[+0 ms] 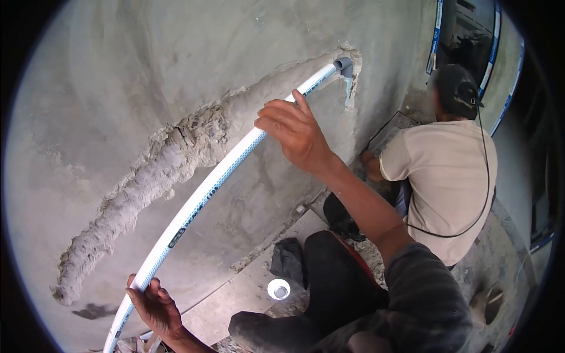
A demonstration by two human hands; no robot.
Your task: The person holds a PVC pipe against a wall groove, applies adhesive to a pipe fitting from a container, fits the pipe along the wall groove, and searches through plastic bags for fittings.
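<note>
A long white plastic pipe (203, 189) with blue markings runs diagonally in front of the wall. My left hand (155, 305) grips its lower part, thumb and fingers around it. Higher up, my right hand (299, 134) holds the pipe, fingers bent over it and one pointing upward. The pipe's upper end lies at a grey elbow fitting (346, 66) set in the wall; I cannot tell whether it is inserted. Behind the pipe, a rough groove (132, 191) is chiselled into the grey plaster.
To the right, a co-worker (444, 170) in a beige shirt and dark cap crouches facing away. A white round object (279, 289) and dark cloth (287, 262) lie beside my knees. Blue-taped frames (489, 53) stand at the upper right.
</note>
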